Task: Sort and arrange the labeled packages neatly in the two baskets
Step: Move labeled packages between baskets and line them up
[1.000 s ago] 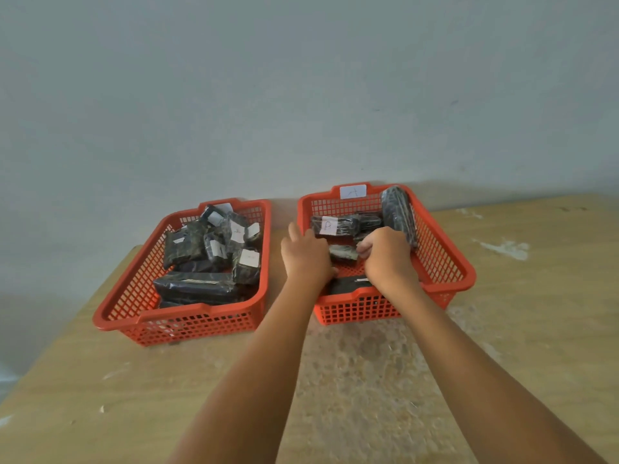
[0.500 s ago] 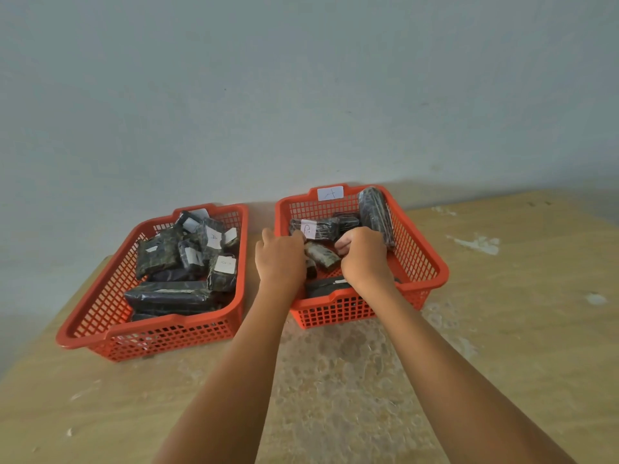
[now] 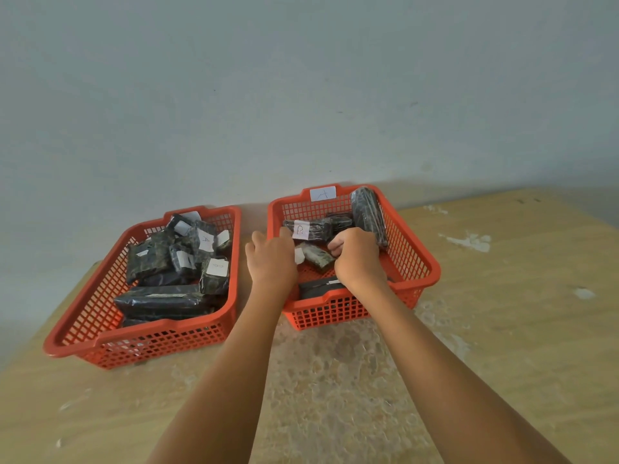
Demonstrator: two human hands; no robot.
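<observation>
Lying in the right basket point(image 3: 422, 266) – small packet point(image 3: 316, 255), dark film wrap, paper label; likely light, soft, slippery. Grip across its short sides. Right hand point(image 3: 360, 259) curled at one end, left hand point(image 3: 272, 261) at the other; actual hold unclear.

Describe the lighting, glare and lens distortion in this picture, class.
Head view: soft, even light; glints on the wrapped packages in the left basket; faint shadows under the forearms; wide-angle bowing of the table edge; handwritten labels too blurred to read surely.
</observation>
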